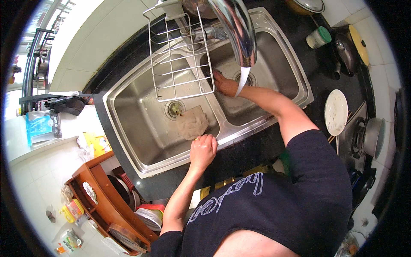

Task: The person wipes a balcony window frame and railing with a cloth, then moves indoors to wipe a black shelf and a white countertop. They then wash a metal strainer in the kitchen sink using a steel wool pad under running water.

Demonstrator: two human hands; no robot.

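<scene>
My right hand (226, 84) reaches into the right basin (282, 64) of a stainless steel double sink. It presses against the wall near the divider, with a small dark scrubber (218, 72) partly showing at the fingers. Water runs from the chrome faucet (247, 48) beside that wrist. My left hand (204, 149), wearing a ring, is curled at the front rim of the left basin (135, 128). A wet brownish cloth (192, 123) lies just beyond its fingers; whether they grip its edge is hidden. Food scraps sit in the left drain (175, 108).
A white wire rack (179, 64) hangs over the divider. On the right counter are a green-lidded jar (319, 37), a white plate (336, 112) with residue and a pot (374, 138) by the stove. A wooden cabinet (109, 192) stands at lower left.
</scene>
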